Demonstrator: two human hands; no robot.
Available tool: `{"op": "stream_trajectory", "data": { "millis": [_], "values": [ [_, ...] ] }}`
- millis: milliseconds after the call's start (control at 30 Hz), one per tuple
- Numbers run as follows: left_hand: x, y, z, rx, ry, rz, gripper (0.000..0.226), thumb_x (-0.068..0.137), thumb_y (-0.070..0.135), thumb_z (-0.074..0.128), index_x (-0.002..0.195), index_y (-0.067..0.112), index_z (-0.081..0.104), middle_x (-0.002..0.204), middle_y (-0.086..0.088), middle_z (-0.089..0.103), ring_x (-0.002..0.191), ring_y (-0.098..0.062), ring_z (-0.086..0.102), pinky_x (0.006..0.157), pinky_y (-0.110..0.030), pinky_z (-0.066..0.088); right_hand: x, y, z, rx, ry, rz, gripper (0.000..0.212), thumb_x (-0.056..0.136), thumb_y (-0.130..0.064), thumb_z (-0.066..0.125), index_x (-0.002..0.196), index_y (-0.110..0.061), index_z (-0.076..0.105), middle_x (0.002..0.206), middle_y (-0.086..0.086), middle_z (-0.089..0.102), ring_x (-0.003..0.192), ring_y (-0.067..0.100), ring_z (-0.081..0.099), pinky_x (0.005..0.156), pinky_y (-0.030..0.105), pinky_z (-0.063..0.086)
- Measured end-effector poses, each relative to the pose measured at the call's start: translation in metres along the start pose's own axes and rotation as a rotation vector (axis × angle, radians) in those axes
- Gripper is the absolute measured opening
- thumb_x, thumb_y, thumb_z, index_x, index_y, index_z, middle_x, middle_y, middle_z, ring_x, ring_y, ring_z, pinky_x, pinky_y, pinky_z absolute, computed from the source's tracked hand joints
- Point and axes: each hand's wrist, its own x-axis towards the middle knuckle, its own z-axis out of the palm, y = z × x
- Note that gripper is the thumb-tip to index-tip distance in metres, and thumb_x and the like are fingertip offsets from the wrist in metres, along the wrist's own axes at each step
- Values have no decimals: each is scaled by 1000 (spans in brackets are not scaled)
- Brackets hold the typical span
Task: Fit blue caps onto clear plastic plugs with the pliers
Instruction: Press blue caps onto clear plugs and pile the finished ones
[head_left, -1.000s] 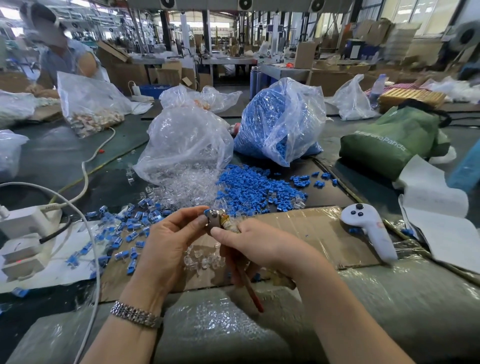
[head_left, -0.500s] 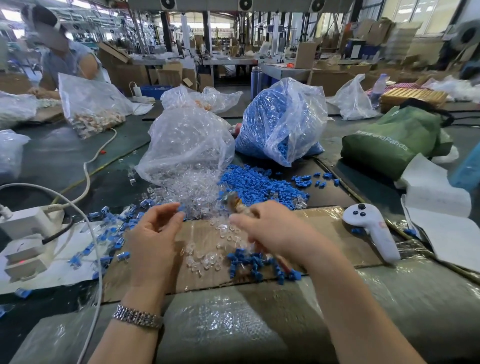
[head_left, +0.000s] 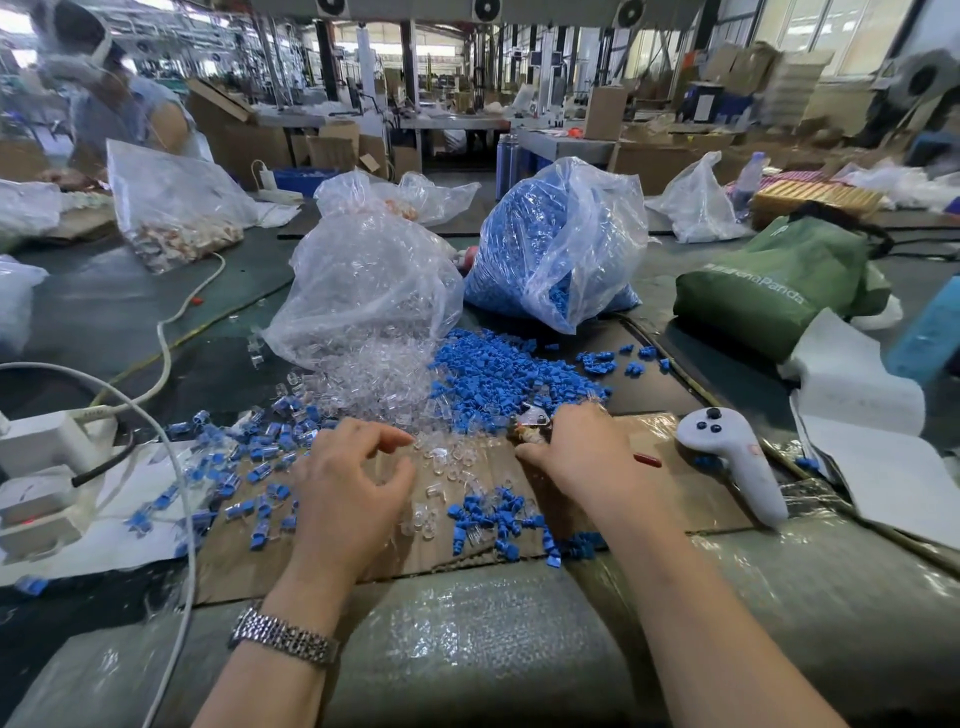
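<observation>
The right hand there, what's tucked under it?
Under the right hand are the pliers: their metal head pokes out past the fingers near the blue caps, and a red handle tip shows behind the palm. The hand covers the rest of the pliers.

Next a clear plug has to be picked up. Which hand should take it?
Left. The left hand is empty, fingers loosely curled right beside the loose clear plugs on the cardboard. The right hand is holding the pliers.
</observation>
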Motion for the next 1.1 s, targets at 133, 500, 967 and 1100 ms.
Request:
{"op": "stream_trajectory", "data": {
  "millis": [133,500,967,1100],
  "values": [
    [-4,0,1,4,-182,31,11,87,32,70,94,37,64,91,15,60,94,-5,53,98,-51,43,-8,-1,-4,-46,32,-18,63,90,-63,64,129,-14,55,134,13,53,127,33,47,100,45,44],
    [-3,5,6,166,-294,-41,20,82,56,58,95,42,61,93,22,52,96,-6,47,99,-42,40,-31,-21,-10,141,-182,-209,22,87,-34,80,98,-15,74,95,3,73,92,23,68,89,45,57],
    [14,13,15,188,-326,-229,17,83,45,74,78,31,66,80,16,66,83,-4,60,100,-48,44,-26,-31,5,55,-66,-269,8,94,-12,63,93,-11,70,91,8,70,85,25,68,80,42,60],
    [20,14,13,242,-343,-239,15,87,40,73,76,30,70,75,15,68,80,-3,61,102,-48,45,-27,-29,4,64,-3,-265,10,92,-17,64,97,-11,71,95,7,71,91,25,68,85,43,59]
  ]
}}
